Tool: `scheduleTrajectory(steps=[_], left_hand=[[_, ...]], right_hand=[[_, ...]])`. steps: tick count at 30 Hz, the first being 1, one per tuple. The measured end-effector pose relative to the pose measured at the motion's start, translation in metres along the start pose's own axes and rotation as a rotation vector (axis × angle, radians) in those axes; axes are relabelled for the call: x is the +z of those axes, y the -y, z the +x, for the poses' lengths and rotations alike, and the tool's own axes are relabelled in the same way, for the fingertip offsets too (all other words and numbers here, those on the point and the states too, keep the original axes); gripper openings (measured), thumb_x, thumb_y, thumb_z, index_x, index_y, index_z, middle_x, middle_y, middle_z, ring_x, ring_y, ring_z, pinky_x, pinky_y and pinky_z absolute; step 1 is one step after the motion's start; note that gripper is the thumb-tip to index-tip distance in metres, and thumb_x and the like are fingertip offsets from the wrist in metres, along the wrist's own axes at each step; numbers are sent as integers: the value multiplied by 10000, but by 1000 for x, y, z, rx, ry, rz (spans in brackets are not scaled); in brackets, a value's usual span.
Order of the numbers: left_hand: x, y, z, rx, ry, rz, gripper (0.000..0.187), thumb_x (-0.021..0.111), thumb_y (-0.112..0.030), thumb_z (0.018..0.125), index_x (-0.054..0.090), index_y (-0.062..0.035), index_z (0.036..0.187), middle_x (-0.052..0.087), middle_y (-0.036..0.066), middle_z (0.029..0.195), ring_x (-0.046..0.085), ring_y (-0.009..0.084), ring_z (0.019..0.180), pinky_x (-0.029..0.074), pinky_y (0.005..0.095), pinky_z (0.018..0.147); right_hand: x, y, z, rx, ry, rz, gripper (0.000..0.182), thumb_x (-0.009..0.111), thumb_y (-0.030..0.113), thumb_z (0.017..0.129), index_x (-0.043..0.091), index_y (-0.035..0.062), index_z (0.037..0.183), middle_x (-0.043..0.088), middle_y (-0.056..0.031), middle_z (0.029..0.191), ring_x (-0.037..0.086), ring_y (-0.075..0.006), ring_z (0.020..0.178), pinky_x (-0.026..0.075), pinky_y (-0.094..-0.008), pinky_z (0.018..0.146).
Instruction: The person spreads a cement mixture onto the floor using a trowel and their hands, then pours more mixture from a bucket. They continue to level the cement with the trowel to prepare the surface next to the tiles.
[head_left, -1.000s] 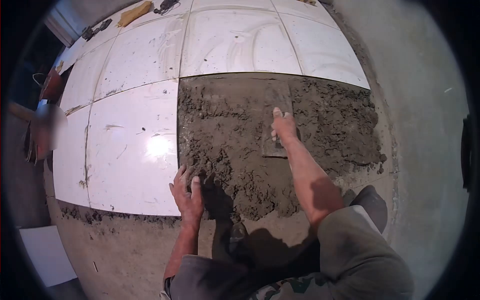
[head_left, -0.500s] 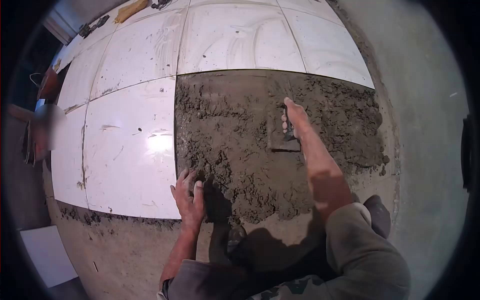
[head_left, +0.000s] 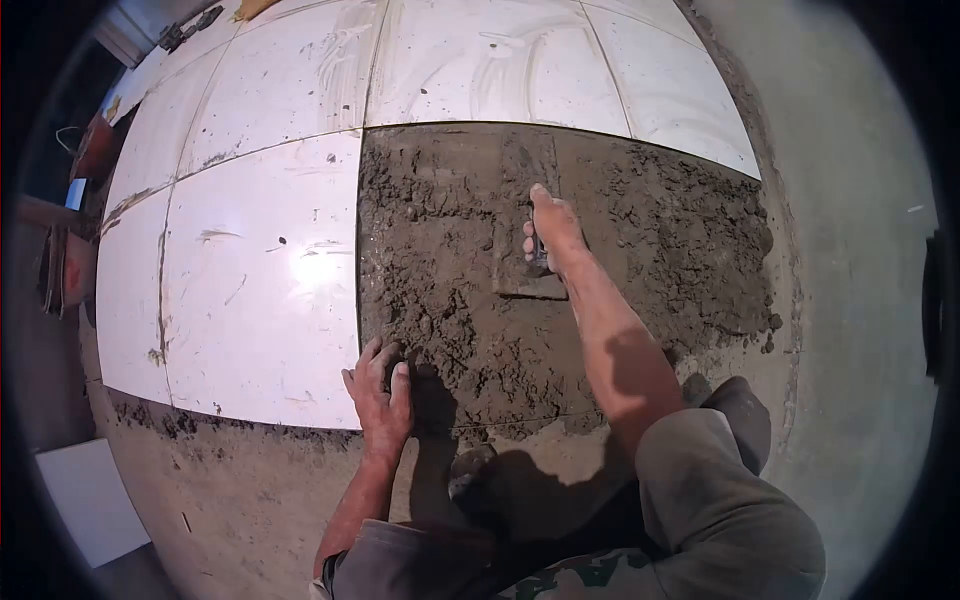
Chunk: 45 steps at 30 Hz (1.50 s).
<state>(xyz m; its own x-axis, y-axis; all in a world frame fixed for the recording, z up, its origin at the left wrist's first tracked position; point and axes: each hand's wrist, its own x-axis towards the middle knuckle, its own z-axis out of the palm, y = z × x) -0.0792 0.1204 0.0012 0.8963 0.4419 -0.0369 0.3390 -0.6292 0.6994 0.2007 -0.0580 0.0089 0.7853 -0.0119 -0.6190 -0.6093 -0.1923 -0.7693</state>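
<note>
My right hand [head_left: 555, 232] is wrapped round the handle of a flat rectangular trowel [head_left: 528, 290], whose blade lies on the wet grey mortar bed [head_left: 450, 245]. Around the blade the mortar is smoothed, with rough lumps to either side. My left hand [head_left: 383, 395] rests with fingers apart at the near right corner of a white floor tile [head_left: 255, 330], beside the mortar's left edge. No tool shows in that hand.
More laid white tiles [head_left: 470, 65] border the mortar on the far side. A strip of bare grey floor [head_left: 850, 250] runs along the right. A loose white tile piece [head_left: 92, 500] lies at lower left. Reddish containers [head_left: 95, 150] stand at the left edge, and my shoe [head_left: 740, 415] is at the right.
My right hand has moved left across the mortar with the trowel, leaving a smoother surface on its right. My left hand stays at the tile corner. The view has shifted slightly.
</note>
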Motion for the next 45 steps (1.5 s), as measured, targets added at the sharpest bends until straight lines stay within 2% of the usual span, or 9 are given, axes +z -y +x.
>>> scheduleTrajectory(steps=[2,7,13,14,16,24,29,38,45], left_hand=[[-1,4,-1,3,-11,5,291,546,-206,933,553,-104,1205,494,149,1334,441,320,1273,124,611,1102],[-6,7,-4,9,-25,0,276,542,-204,934,558,-110,1193,496,146,1332,441,318,1271,121,619,1099],[-11,15,-12,3,-44,3,277,546,-198,929,559,-118,1193,501,147,1323,450,317,1262,109,619,1102],[-12,15,-12,1,-48,4,277,546,-198,929,559,-118,1193,501,147,1323,450,317,1262,109,619,1102],[-13,15,-12,5,-47,-4,280,553,-193,924,561,-118,1193,503,147,1322,453,316,1260,105,617,1103],[-15,23,-17,-18,-33,-9,329,546,-249,925,551,-102,1219,484,145,1344,418,322,1291,82,597,1116],[-18,17,-15,5,-61,-13,283,561,-177,921,562,-106,1195,510,139,1309,453,306,1260,81,618,1101],[-18,20,-14,37,-78,-28,292,562,-177,921,557,-121,1207,511,149,1306,449,307,1265,60,623,1100],[-21,10,-4,3,-119,-80,272,562,-187,916,571,-116,1178,513,161,1304,444,313,1271,55,623,1101]], right_hand=[[10,0,-2,-26,40,70,438,451,415,958,492,-17,1018,513,-86,662,495,-182,427,421,-362,387],[35,0,-5,-21,39,44,451,459,420,950,489,-29,984,523,-99,671,496,-188,425,416,-365,379],[67,2,-8,1,83,31,499,456,412,956,504,-76,1050,562,-146,731,508,-207,421,416,-377,376],[72,1,-7,-1,87,30,499,456,412,956,504,-76,1050,562,-146,731,508,-207,421,416,-377,376],[80,0,-7,-20,130,15,422,454,434,958,482,13,954,509,-66,655,495,-168,425,433,-352,379],[110,6,-19,-13,158,30,473,455,420,960,479,-41,1064,522,-99,700,502,-182,432,421,-362,373],[131,9,-23,-34,178,-4,464,450,413,964,479,-48,1007,530,-113,704,506,-184,423,424,-363,375],[142,12,-27,-62,192,-79,441,445,404,964,486,-33,925,531,-109,676,512,-193,407,426,-369,367],[105,-9,-76,-86,335,-334,435,485,411,941,488,-16,863,506,-74,598,504,-167,390,396,-352,355]])
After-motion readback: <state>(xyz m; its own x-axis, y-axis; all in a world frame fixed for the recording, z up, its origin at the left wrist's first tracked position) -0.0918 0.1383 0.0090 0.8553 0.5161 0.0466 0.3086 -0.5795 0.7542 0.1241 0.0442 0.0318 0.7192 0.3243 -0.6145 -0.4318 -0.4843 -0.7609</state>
